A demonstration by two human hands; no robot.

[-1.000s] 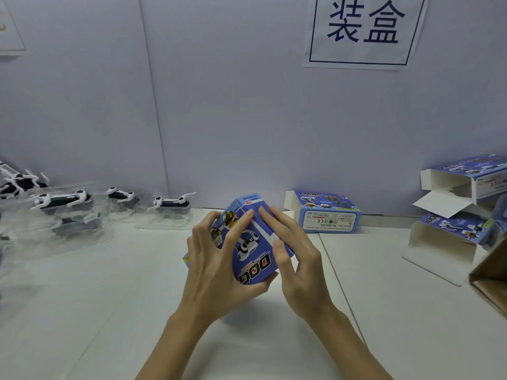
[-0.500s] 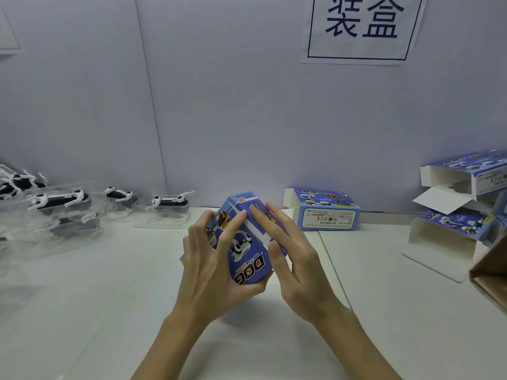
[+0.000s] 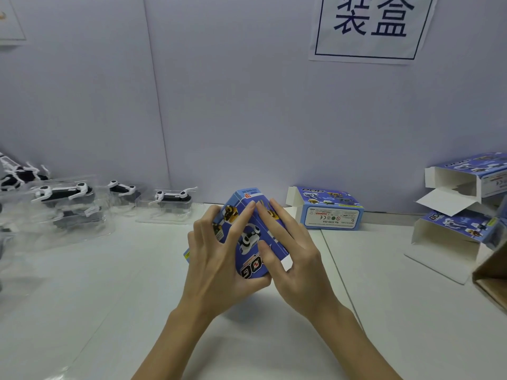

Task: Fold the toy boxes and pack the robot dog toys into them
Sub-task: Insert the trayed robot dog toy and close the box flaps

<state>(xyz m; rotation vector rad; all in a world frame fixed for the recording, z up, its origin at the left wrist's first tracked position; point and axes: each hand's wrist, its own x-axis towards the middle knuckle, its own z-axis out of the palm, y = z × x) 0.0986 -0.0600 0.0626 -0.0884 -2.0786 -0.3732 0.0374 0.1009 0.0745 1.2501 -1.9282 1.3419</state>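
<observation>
Held box (image 3: 248, 242) tilted above bench (image 3: 109, 311) middle, near back edge; left hand (image 3: 216, 259) gripped it, right hand (image 3: 296, 261) seemingly gripped too. Dogs (image 3: 172, 196) along back-left edge.

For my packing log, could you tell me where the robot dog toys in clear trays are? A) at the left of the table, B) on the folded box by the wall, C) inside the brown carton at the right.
A: the robot dog toys sit in clear trays along the table's left side, near the wall.
</observation>
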